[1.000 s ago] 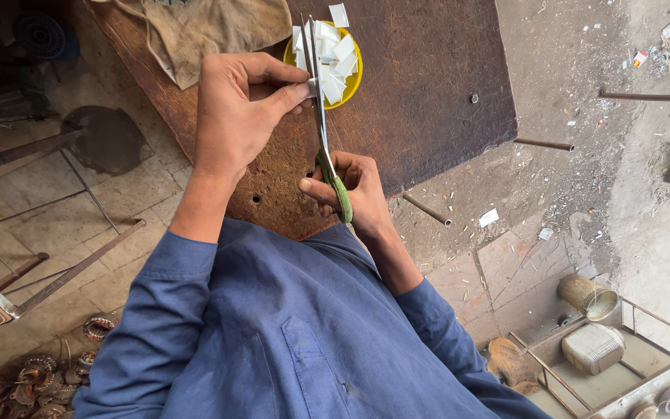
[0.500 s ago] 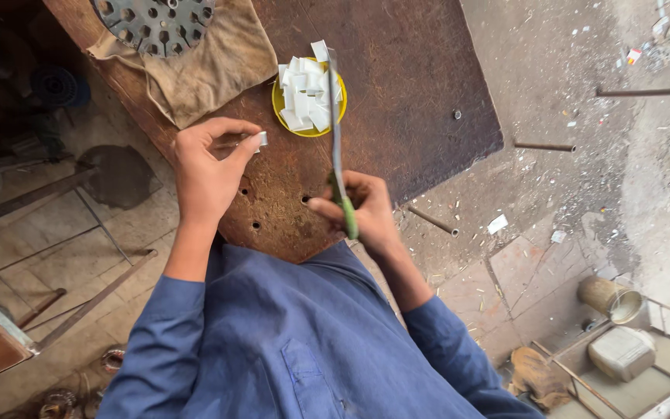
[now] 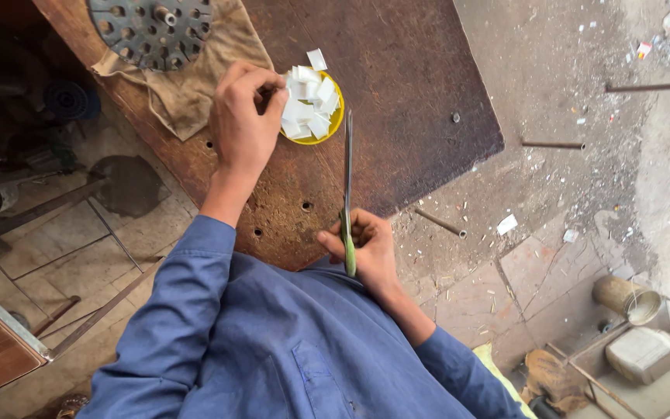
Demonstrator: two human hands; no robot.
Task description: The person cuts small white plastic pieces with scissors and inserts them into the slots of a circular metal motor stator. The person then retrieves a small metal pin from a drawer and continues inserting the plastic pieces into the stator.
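Resting near the far edge of the rusty brown desk (image 3: 428, 85), a shallow yellow dish (image 3: 326, 133) is seen, round in shape and heaped with small white rectangular paper pieces (image 3: 308, 105); one piece is tipped up on the far rim. No print can be made out on the pieces. To the left of the dish, a tan cloth (image 3: 188, 93) is spread over the desk corner, and a dark round metal disc with holes (image 3: 149, 27) is laid on it. On the ground to the right, a few white scraps (image 3: 507, 224) are scattered among thin metal rods (image 3: 440, 223). At the lower right, a squat grey container (image 3: 640, 353) is set inside a metal-framed box, with a rusty cylindrical can (image 3: 626, 299) lying just beside it. The left hand (image 3: 243, 120) is extended forward over the desk, wrist bent slightly, with the fingers curled inward and the fingertips pinched together at the left rim of the dish, touching the white pieces; whether a piece is actually gripped cannot be told. The right hand (image 3: 367, 247) is held close to the body at the near edge of the desk, closed around the green handle of a pair of scissors (image 3: 347, 186). The long blades are closed and are pointed away from the body, their tip lying near the dish's near rim. Both forearms are covered by blue sleeves.
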